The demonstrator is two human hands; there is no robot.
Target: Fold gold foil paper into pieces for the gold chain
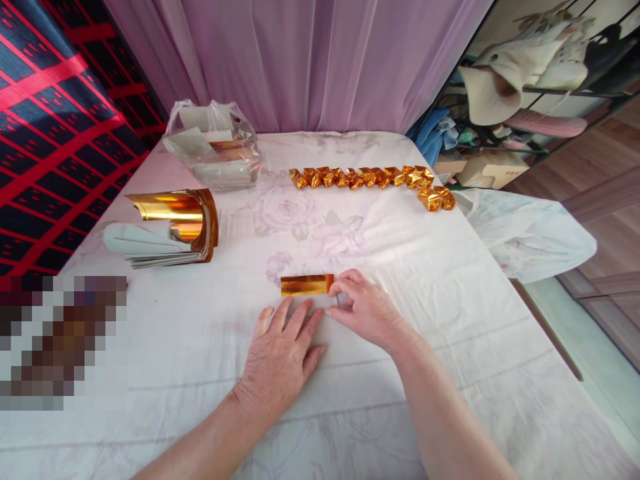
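A small strip of gold foil paper (306, 285), folded into a narrow rectangle, lies on the white flowered tablecloth (400, 267) in front of me. My right hand (367, 308) pinches its right end between thumb and fingers. My left hand (280, 357) rests flat on the cloth just below the strip, fingers spread, holding nothing. A curled stack of gold foil sheets (175, 223) sits to the left. A row of several folded gold paper ingots (370, 178) lies across the far side of the table.
A clear plastic bag (213, 143) with paper packs stands at the back left. Pink curtains hang behind the table. A shelf with clothes and boxes (525, 87) is at the right, and a patterned cloth hangs off the right edge.
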